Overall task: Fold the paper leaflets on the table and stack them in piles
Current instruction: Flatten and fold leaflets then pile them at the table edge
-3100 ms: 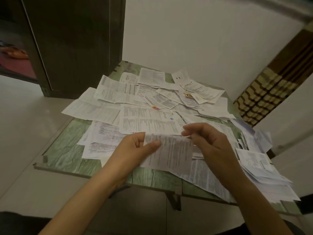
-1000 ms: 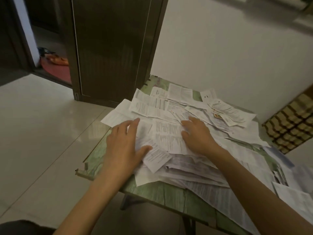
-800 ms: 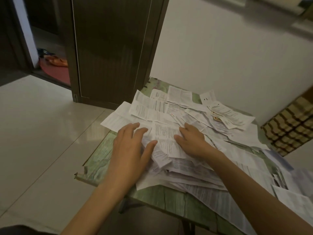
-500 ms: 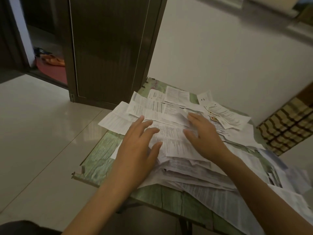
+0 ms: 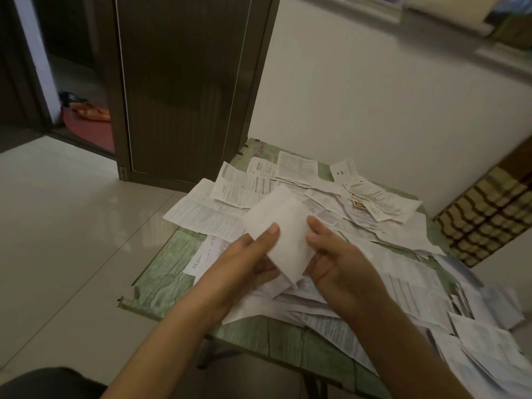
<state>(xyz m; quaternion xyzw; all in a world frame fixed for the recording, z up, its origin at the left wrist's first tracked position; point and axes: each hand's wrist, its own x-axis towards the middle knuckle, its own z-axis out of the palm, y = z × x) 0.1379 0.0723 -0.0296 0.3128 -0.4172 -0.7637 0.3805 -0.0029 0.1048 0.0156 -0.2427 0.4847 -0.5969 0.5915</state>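
Note:
A white leaflet (image 5: 283, 226) is lifted above the heap, blurred by motion. My left hand (image 5: 247, 260) pinches its left edge, thumb on top. My right hand (image 5: 334, 254) grips its right edge with curled fingers. Below them, several unfolded printed leaflets (image 5: 239, 191) lie scattered in overlapping layers across the green table (image 5: 167, 272). More leaflets (image 5: 489, 349) spill over the table's right side.
A dark wooden door (image 5: 184, 82) stands behind the table's far left corner, with an open doorway and red mat (image 5: 86, 128) beside it. A white wall runs behind. A striped brown curtain (image 5: 483, 214) hangs at right. Pale tiled floor (image 5: 72, 226) lies left.
Both hands were pressing flat on the leaflets on the table. They have now lifted one leaflet off the heap and hold it between them.

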